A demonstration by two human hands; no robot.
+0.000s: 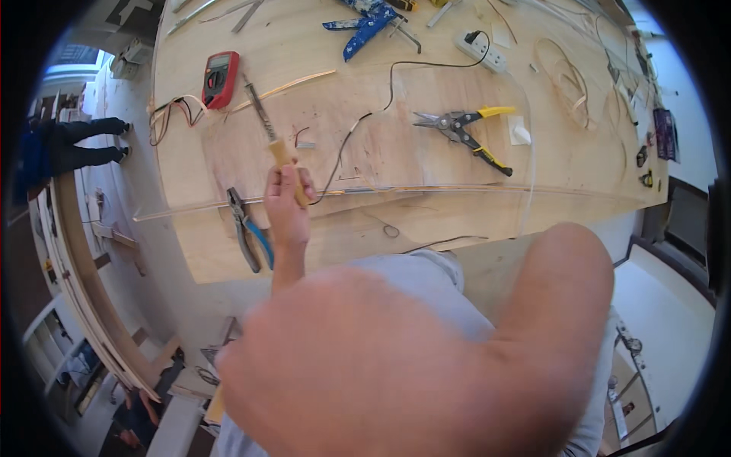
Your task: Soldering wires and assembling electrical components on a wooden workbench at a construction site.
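Observation:
My left hand [288, 196] is closed around the wooden handle of a soldering iron [280, 148]. The iron's metal shaft points up and away over the table, and its black cord runs to a white power strip [487, 55]. My right hand [320, 343] is raised very close to the camera, large and blurred, with the arm bent; its fingers cannot be made out. Blue-handled pliers [247, 232] lie just left of my left wrist. Beyond the left hand is a red multimeter [221, 80] with its leads. Yellow-and-black snips [464, 129] rest to the right.
A clear strip [411, 190] with thin wires stretches across the wooden table [343, 236]. Farther off lies a blue, paint-spattered caulking gun [369, 24]. Coiled pale strips [567, 80] are at the right. A person in dark trousers [91, 141] stands at the far left.

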